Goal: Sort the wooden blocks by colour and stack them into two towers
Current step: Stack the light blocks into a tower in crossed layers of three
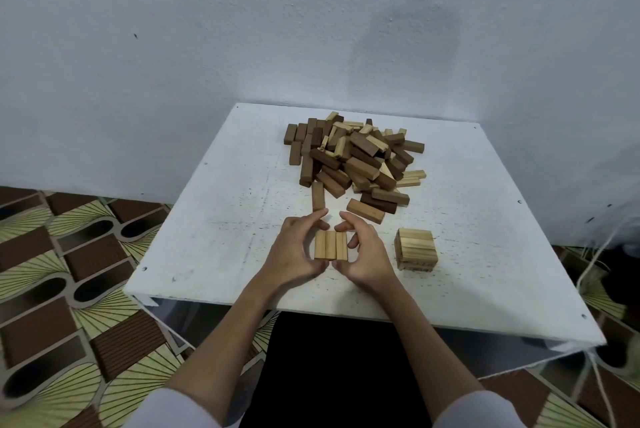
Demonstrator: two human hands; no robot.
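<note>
1. Head view shows me squaring up a row of three pale wooden blocks (331, 245) lying side by side, flat on the white bench (214, 219), a little in from its near edge and about midway along it.
2. My left hand (294, 251) cups the row's left side and my right hand (360, 254) cups its right side; both are half curled around it, thumbs near its near end and fingertips arching over its far end. The fingers look close to the wood, but I cannot tell for certain whether they press it or stand just off it.
3. To do this well, I judge I should push inward evenly from both sides so the three long faces close up with no gaps, then tap the ends flush, since a crooked layer will tilt everything above it.
4. The short stack of pale wooden blocks (415, 249) stands near my right hand, nearer the bench's right edge. This row should probably go on it crosswise, lifted as one set with steady side pressure.
5. The mixed heap of dark brown and pale wooden blocks (356, 157) lies toward the far edge, beyond both hands. One loose dark brown wooden block (318, 196) lies just beyond my left fingertips.
6. No dark tower is visible yet, so I judge most sorting remains.
</note>
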